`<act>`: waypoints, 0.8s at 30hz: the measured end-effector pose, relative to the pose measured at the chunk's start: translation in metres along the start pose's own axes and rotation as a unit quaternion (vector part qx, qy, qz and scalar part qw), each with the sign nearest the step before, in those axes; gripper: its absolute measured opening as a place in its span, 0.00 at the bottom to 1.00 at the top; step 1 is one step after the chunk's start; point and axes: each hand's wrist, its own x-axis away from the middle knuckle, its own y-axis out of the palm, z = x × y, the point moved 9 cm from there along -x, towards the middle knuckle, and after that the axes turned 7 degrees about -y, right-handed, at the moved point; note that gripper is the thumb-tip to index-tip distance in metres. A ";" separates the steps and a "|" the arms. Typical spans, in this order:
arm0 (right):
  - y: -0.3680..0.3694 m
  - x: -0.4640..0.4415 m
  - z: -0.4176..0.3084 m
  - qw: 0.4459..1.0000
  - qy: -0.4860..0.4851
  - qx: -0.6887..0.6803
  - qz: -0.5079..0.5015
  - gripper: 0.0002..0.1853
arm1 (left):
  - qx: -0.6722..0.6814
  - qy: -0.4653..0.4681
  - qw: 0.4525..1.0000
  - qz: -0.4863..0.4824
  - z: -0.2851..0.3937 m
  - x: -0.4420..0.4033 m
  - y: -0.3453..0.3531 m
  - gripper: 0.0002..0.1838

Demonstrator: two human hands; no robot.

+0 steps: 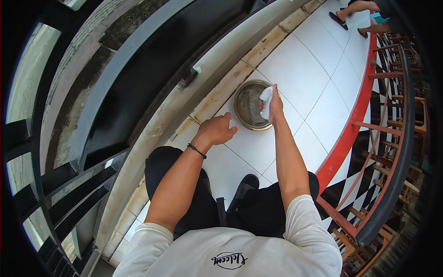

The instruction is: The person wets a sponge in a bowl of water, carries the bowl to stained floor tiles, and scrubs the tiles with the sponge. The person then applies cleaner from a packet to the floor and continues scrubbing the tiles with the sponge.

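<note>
At bowl (253, 127), right hand (276, 107) edge-on, grip around white cloth (266, 96); left hand (217, 130) half-curled, unclenched.

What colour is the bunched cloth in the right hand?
The bunched cloth is white, best seen in the head view.

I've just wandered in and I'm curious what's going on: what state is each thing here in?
Metal bowl: upright on the tiles, with what looks like water inside.
White cloth: bunched up, held at the bowl's right side.
Right hand: closed on the cloth.
Left hand: empty, fingers partly open.
Dark wristband: worn on the left wrist.
Wooden chairs: beyond the railing; whether stacked, I cannot tell.
</note>
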 end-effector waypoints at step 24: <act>0.041 0.135 -0.071 0.969 0.033 0.023 -0.244 0.32 | 0.332 0.198 0.902 0.192 0.136 0.011 -0.060 0.24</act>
